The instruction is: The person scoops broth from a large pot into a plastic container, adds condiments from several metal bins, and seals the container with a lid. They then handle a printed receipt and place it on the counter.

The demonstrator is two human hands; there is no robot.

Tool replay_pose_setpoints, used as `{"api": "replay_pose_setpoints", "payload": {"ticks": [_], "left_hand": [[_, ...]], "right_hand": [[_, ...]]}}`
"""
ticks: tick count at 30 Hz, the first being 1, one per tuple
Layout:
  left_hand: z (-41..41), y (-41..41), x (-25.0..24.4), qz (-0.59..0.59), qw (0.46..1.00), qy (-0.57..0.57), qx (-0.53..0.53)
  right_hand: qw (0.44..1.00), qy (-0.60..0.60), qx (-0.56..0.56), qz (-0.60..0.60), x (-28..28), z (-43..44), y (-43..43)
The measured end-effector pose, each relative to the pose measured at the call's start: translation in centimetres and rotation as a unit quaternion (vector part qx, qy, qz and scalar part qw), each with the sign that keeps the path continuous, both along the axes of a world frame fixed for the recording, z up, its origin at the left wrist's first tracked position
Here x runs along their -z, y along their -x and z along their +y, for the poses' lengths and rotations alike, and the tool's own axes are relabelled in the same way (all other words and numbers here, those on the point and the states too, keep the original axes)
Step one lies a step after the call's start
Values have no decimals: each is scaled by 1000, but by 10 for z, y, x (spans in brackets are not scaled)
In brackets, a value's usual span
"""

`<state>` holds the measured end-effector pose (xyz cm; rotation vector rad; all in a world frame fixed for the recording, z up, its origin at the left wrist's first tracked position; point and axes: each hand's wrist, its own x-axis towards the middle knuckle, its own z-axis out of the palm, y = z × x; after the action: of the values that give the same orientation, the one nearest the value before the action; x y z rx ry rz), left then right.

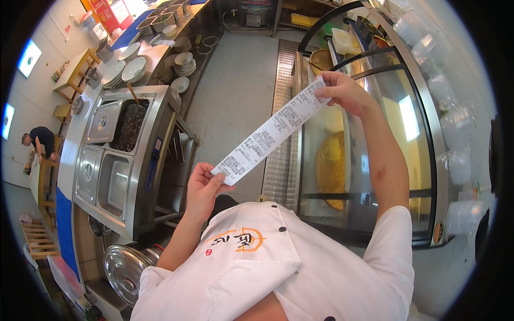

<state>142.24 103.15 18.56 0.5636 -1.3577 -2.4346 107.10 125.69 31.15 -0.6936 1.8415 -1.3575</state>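
A long white printed paper receipt (269, 134) is stretched slantwise between my two hands, above the floor of the aisle. My left hand (204, 187) pinches its lower end between thumb and fingers. The upper end is gripped by my right hand (342, 91), which is held farther out, in front of the glass display case (361, 160). Rows of dark print cover the strip, which looks nearly flat.
To the left stands a steel food warmer (136, 192) with lidded pans, one holding dark food and a stick. Stacked bowls (134, 68) sit beyond it. A round metal lid (124, 273) is near my left elbow. Far left, a person (42, 140) bends over a table.
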Motion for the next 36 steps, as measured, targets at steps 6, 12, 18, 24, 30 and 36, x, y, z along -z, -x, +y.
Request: {"api": "replay_pose_setpoints", "payload": {"ticks": [6,12,18,24,30,36], "left_hand": [[-11,61,1,-24,999,1,-39],[-46,126,6,-33,999,11,12],[-103,198,11,-47,996,42,66],[-163,262,2,-53,993,35,102],[-210,312,-5,-33,991,36,124],[-236,358,1,-21,992,61,111]], "right_hand": [[1000,9,-23,-14,-9,-33,94],[999,-13,-39,35,-24,-83,159],[994,-33,-49,88,-29,-141,233],[989,-94,-19,109,-44,-191,296],[990,-81,-22,113,-49,-234,350],[986,-62,-63,138,-46,-271,412]]}}
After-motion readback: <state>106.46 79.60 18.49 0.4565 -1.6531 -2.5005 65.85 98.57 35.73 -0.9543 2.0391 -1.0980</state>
